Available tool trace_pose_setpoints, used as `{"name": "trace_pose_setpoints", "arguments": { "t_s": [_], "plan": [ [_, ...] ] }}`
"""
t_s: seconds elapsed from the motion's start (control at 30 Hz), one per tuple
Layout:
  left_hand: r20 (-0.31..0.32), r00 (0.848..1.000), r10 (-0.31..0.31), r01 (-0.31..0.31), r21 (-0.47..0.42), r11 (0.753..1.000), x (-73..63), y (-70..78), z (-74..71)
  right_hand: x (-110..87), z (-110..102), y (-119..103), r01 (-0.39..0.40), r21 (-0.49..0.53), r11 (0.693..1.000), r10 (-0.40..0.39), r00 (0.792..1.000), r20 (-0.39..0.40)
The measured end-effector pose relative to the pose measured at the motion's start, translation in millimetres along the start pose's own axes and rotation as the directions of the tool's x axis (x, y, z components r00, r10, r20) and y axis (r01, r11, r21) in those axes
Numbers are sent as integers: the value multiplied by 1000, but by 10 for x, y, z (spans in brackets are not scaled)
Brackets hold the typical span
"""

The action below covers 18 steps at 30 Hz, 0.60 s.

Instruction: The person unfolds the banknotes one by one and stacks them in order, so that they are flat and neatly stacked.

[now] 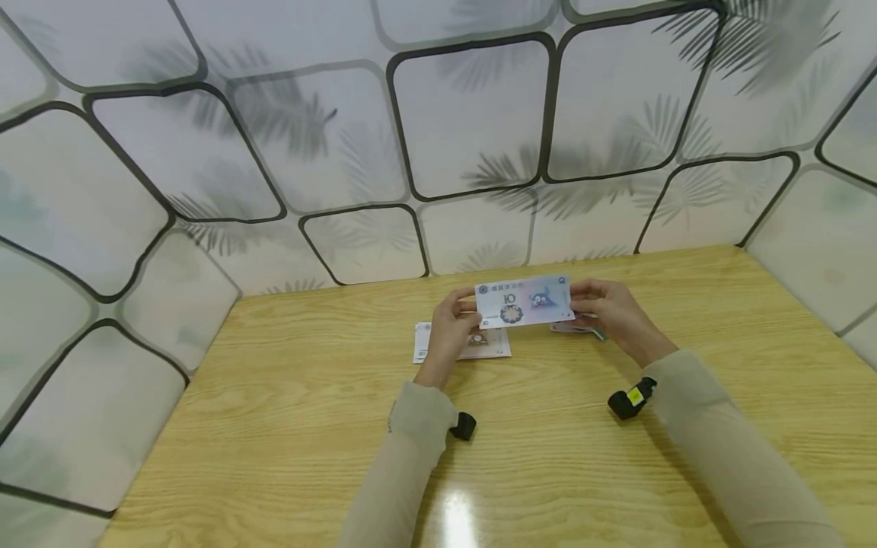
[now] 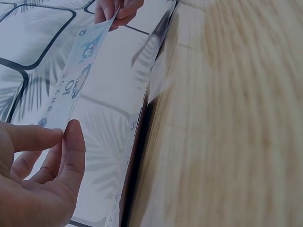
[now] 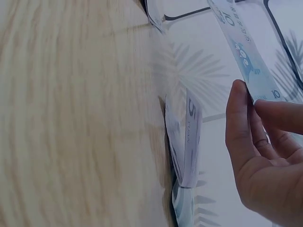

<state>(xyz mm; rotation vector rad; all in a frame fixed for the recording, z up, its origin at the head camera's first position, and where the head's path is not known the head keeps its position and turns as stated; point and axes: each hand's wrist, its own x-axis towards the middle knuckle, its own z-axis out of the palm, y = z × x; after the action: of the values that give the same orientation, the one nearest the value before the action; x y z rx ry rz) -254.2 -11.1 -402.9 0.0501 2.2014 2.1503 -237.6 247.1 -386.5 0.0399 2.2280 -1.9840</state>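
A pale blue and pink 10 banknote (image 1: pixel 526 301) is stretched between both hands above the table. My left hand (image 1: pixel 452 329) pinches its left end between thumb and fingers, as the left wrist view also shows. At the other end, my right hand (image 3: pixel 270 156) pinches the note's corner the same way. Below the left hand lies a stack of banknotes (image 1: pixel 489 348), partly covered by that hand and the raised note. Under the right hand is another group of notes (image 1: pixel 567 328); in the right wrist view a folded 5 note (image 3: pixel 191 137) stands up from it.
The wood-grain table (image 1: pixel 288 426) spreads out in front of me. Behind it and at both sides stand pale panels (image 1: pixel 473 114) with dark outlines and leaf prints. A black wrist camera (image 1: pixel 464 426) sits on the left sleeve, another (image 1: pixel 626 402) on the right.
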Motion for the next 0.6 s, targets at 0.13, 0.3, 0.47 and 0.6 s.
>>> {"name": "trace_pose_setpoints", "arguments": {
  "t_s": [0.13,0.3,0.47,0.6],
  "plan": [
    [-15,1000,12,-12,0,1000,-3,-6,-38,2,25,-1,16,-11,1000,-15,1000,3],
    [-10,1000,28,-28,-6,1000,-9,-6,-86,9,46,12,44,-4,999,-44,999,10],
    [5,999,40,-40,-16,999,-19,3,-137,10,72,9,72,22,997,-73,997,16],
    [14,998,54,-53,-17,998,-31,14,-175,1,92,0,86,21,996,-87,996,13]
  ]
}}
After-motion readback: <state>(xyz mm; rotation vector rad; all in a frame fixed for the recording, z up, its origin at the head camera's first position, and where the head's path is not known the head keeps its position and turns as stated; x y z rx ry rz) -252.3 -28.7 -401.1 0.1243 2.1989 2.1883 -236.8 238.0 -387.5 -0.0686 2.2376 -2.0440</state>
